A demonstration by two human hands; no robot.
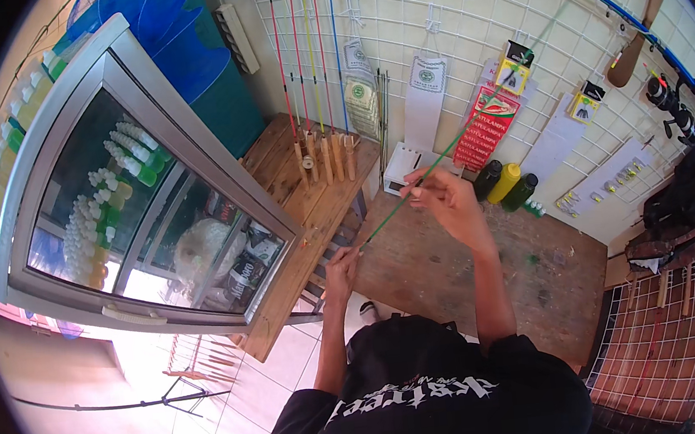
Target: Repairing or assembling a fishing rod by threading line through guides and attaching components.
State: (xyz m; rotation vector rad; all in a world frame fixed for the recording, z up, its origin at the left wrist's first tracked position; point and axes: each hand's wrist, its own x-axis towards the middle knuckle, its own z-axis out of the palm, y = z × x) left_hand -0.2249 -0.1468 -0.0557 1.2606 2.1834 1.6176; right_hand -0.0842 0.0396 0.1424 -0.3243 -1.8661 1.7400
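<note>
I hold a thin green rod (395,209) slanting up to the right, its upper part crossing in front of the wire grid. My left hand (339,272) is closed around its lower, darker end, beside the edge of the wooden bench (284,294). Higher along it, my right hand (447,203) pinches the rod between thumb and fingers, the other fingers loosely bent. Under the rod lies a brown worktop (407,270). A small white box (407,161) sits at its back, behind my right hand.
A glass cabinet (111,64) stands left. Upright rods with wooden handles (325,160) stand on the bench. Black and yellow bottles (510,180) line the worktop's back. Packets hang on the wire grid (461,5). A dark bag (673,211) hangs right; a stand (185,400) is on the floor.
</note>
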